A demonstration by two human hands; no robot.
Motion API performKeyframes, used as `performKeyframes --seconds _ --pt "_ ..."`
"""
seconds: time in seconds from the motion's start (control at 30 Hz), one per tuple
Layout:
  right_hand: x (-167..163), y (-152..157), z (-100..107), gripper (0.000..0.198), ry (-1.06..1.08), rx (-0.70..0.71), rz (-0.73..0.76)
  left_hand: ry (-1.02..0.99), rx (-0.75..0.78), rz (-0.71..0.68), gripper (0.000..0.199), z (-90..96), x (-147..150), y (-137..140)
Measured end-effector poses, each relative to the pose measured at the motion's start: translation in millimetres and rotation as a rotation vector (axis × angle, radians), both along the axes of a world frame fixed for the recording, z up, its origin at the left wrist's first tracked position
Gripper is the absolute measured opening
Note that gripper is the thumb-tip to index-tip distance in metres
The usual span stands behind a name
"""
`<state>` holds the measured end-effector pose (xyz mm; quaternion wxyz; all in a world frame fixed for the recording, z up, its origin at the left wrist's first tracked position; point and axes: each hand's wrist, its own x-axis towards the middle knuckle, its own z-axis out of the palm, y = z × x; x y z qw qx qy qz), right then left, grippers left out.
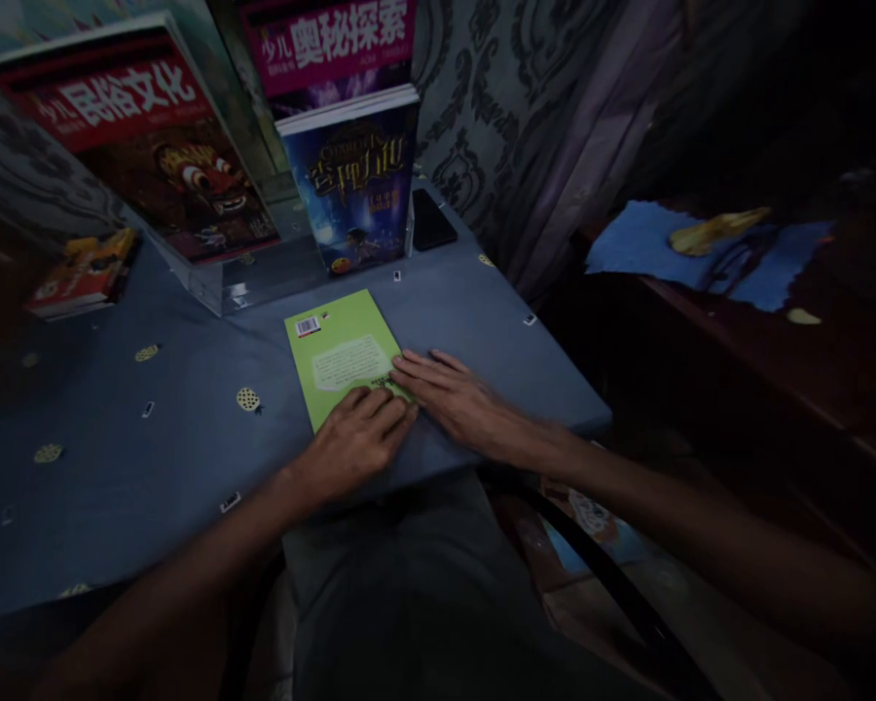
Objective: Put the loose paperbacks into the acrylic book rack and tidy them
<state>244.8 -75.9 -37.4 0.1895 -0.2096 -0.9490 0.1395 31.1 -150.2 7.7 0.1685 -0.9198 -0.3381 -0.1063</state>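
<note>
A light green book lies flat on the table, its barcode and a pale text panel facing up. My left hand rests over the book's near edge, fingers curled together and pressed on the cover by the near right corner. Stretched flat, the fingers of my right hand touch the book's right edge, close to the left fingertips. Part of the cover's near side is hidden under my left hand.
Behind the book, a clear acrylic stand holds upright books, including a red mask book and a blue book. A black phone lies to their right. Small books sit at left. A blue cloth lies on a surface at right.
</note>
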Motion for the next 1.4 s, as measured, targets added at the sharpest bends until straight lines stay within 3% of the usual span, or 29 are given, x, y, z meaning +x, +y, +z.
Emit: performKeyframes --seconds 0.13,0.3,0.53,0.8,1.0,1.23,1.4 --pt "5 -24 -7 0.057 0.021 0.070 -0.041 0.028 0.021 0.131 0.029 -2.9 9 -23" --pt "5 -41 2 0.050 0.015 0.121 -0.094 0.016 0.012 0.267 0.034 -0.9 7 -47" --pt "4 -41 13 0.044 -0.028 0.122 -0.097 -0.067 0.025 0.335 0.032 5.4 -15 -73" --pt "-1 -45 10 0.044 -0.034 0.145 -0.120 -0.147 0.020 0.392 0.035 -6.1 -33 -91" --pt "-42 -58 23 0.042 -0.041 0.067 0.104 -0.163 0.066 0.399 0.032 -10.7 -32 -88" --pt "-73 -24 42 0.047 -0.104 -0.143 0.181 -0.146 0.061 0.382 0.031 -6.8 -31 -85" --pt "-98 26 36 0.049 -0.148 -0.123 0.114 -0.161 0.070 0.386 0.031 -7.6 -32 -83"
